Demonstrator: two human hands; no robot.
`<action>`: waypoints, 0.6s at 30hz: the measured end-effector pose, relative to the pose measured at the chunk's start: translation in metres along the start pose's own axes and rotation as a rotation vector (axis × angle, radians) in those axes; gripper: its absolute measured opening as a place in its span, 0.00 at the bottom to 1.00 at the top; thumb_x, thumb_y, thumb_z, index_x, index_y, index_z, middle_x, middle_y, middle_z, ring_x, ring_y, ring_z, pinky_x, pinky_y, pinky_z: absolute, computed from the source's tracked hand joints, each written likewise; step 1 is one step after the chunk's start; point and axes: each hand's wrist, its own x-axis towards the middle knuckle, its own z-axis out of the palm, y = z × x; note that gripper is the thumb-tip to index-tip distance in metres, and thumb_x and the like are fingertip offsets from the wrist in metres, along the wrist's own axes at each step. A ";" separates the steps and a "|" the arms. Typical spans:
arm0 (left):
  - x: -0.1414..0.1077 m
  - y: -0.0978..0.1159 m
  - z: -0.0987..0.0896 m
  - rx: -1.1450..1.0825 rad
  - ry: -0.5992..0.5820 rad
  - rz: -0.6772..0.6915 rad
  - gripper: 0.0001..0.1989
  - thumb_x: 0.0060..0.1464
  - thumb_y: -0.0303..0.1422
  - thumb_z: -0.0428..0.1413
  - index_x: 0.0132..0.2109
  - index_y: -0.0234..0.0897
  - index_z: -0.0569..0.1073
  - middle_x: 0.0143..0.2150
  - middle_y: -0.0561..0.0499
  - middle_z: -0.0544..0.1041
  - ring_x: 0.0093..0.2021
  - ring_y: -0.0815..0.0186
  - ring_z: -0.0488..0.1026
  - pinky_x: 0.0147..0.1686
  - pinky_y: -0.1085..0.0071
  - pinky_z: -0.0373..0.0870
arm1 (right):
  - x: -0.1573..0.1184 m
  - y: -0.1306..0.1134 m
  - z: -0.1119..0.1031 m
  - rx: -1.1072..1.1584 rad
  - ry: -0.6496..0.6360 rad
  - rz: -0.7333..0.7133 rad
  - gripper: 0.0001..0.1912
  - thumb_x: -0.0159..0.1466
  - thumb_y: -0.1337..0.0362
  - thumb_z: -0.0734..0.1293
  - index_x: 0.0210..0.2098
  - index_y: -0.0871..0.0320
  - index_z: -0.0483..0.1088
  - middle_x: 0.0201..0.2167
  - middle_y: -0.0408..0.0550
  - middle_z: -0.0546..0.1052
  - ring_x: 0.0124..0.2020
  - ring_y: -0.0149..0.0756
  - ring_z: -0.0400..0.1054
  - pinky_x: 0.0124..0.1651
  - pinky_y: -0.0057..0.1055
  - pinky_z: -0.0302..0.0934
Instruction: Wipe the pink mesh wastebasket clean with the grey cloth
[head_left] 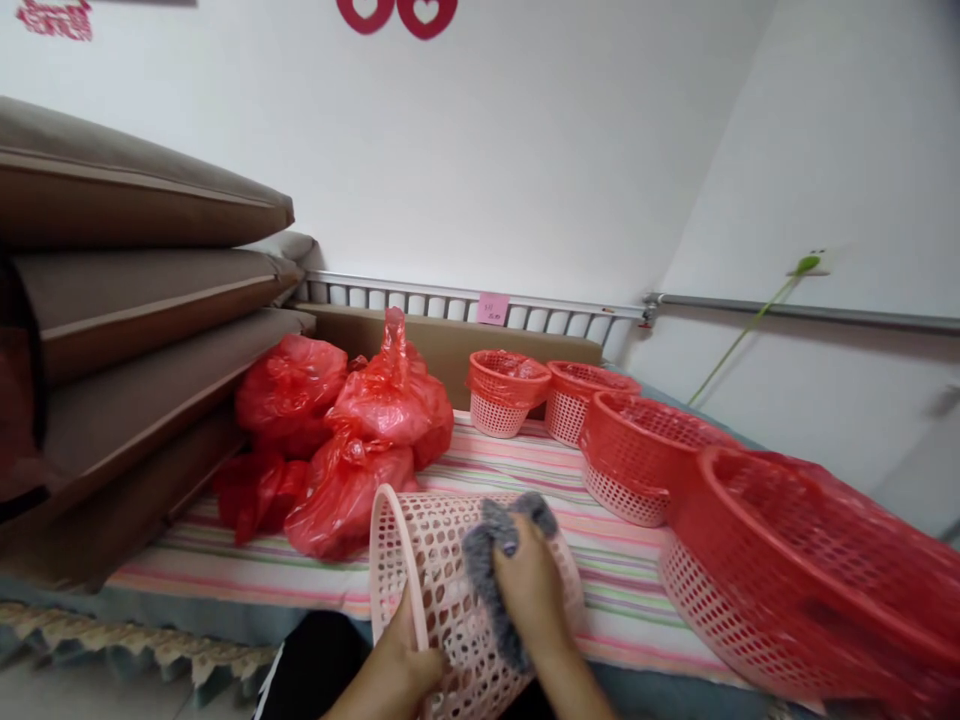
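A pale pink plastic wastebasket (450,550) with a mesh of holes lies tipped on its side, its mouth facing left. My left hand (409,660) grips its rim, with the fingers inside and the thumb on the outer wall. Bunched in my right hand (529,580) is a fluffy grey cloth (487,560), pressed against the outer side of the basket. Part of the basket's lower side is hidden by my arms.
Tied red plastic bags (375,420) sit on the striped sheet (480,460) to the left. Several baskets lined with red bags, such as the nearest one (720,580), stand along the right. Stacked cushions (150,290) rise at far left; a radiator (420,295) runs along the wall.
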 end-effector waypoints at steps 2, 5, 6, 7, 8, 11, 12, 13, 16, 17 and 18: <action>0.003 -0.010 -0.016 0.110 0.052 0.033 0.48 0.32 0.16 0.56 0.62 0.40 0.51 0.53 0.44 0.74 0.57 0.49 0.64 0.56 0.57 0.60 | -0.009 -0.043 0.009 0.062 -0.087 0.042 0.17 0.53 0.71 0.60 0.41 0.56 0.69 0.37 0.50 0.73 0.40 0.44 0.68 0.42 0.36 0.62; 0.006 -0.026 -0.042 0.333 0.162 0.133 0.35 0.34 0.23 0.62 0.53 0.33 0.65 0.46 0.42 0.77 0.53 0.45 0.67 0.55 0.55 0.61 | -0.021 -0.091 0.016 0.147 -0.182 0.028 0.21 0.48 0.74 0.63 0.42 0.55 0.69 0.39 0.48 0.72 0.42 0.41 0.67 0.45 0.33 0.61; 0.006 -0.030 -0.049 0.354 0.159 0.144 0.33 0.34 0.25 0.63 0.52 0.33 0.67 0.45 0.42 0.77 0.52 0.45 0.68 0.54 0.54 0.62 | -0.023 -0.096 0.017 0.148 -0.208 0.019 0.21 0.48 0.74 0.63 0.42 0.55 0.69 0.39 0.48 0.72 0.42 0.41 0.67 0.45 0.33 0.61; 0.005 -0.035 -0.055 0.345 0.127 0.141 0.33 0.35 0.25 0.63 0.52 0.34 0.66 0.47 0.42 0.76 0.53 0.45 0.68 0.55 0.54 0.61 | -0.023 -0.095 0.016 0.135 -0.227 0.009 0.22 0.48 0.74 0.63 0.42 0.55 0.69 0.38 0.48 0.72 0.42 0.41 0.67 0.45 0.33 0.61; 0.003 -0.038 -0.058 0.309 0.070 0.114 0.35 0.36 0.26 0.63 0.54 0.35 0.65 0.49 0.43 0.76 0.54 0.46 0.67 0.56 0.54 0.60 | -0.022 -0.088 0.014 0.107 -0.235 -0.001 0.22 0.49 0.74 0.63 0.43 0.54 0.69 0.39 0.48 0.72 0.42 0.40 0.66 0.45 0.33 0.60; -0.004 -0.047 -0.061 0.185 -0.100 0.016 0.40 0.37 0.32 0.64 0.59 0.39 0.60 0.55 0.43 0.72 0.59 0.46 0.62 0.60 0.54 0.54 | -0.012 -0.036 0.003 -0.076 -0.179 0.050 0.20 0.53 0.72 0.61 0.46 0.57 0.67 0.42 0.51 0.71 0.45 0.41 0.65 0.47 0.33 0.58; -0.006 -0.049 -0.060 0.164 -0.141 -0.009 0.40 0.38 0.35 0.65 0.59 0.40 0.60 0.56 0.43 0.71 0.61 0.47 0.59 0.61 0.54 0.52 | -0.007 -0.015 -0.001 -0.160 -0.142 0.104 0.19 0.55 0.72 0.60 0.46 0.58 0.67 0.43 0.52 0.71 0.46 0.41 0.65 0.48 0.33 0.57; -0.009 -0.051 -0.059 0.154 -0.175 -0.031 0.40 0.38 0.39 0.65 0.59 0.41 0.61 0.58 0.44 0.70 0.62 0.47 0.57 0.62 0.55 0.50 | -0.002 0.006 -0.005 -0.246 -0.118 0.177 0.17 0.57 0.70 0.59 0.47 0.60 0.66 0.43 0.54 0.71 0.45 0.42 0.65 0.47 0.33 0.57; -0.012 -0.055 -0.058 0.218 -0.224 -0.065 0.40 0.40 0.42 0.64 0.60 0.43 0.60 0.60 0.47 0.68 0.64 0.49 0.53 0.64 0.56 0.46 | 0.009 0.049 -0.015 -0.414 -0.081 0.304 0.16 0.60 0.66 0.59 0.47 0.60 0.65 0.40 0.53 0.72 0.43 0.42 0.66 0.41 0.32 0.58; -0.013 -0.055 -0.058 0.243 -0.220 -0.059 0.40 0.40 0.41 0.64 0.61 0.43 0.59 0.59 0.47 0.68 0.64 0.49 0.53 0.64 0.56 0.46 | 0.010 0.055 -0.016 -0.439 -0.076 0.307 0.16 0.60 0.65 0.59 0.47 0.59 0.64 0.40 0.52 0.72 0.42 0.42 0.66 0.40 0.32 0.58; -0.013 -0.054 -0.056 0.253 -0.211 -0.044 0.42 0.41 0.41 0.64 0.62 0.43 0.57 0.58 0.46 0.69 0.64 0.50 0.55 0.63 0.55 0.47 | 0.010 0.058 -0.017 -0.452 -0.071 0.299 0.16 0.60 0.64 0.59 0.47 0.58 0.64 0.40 0.51 0.72 0.42 0.42 0.66 0.40 0.31 0.58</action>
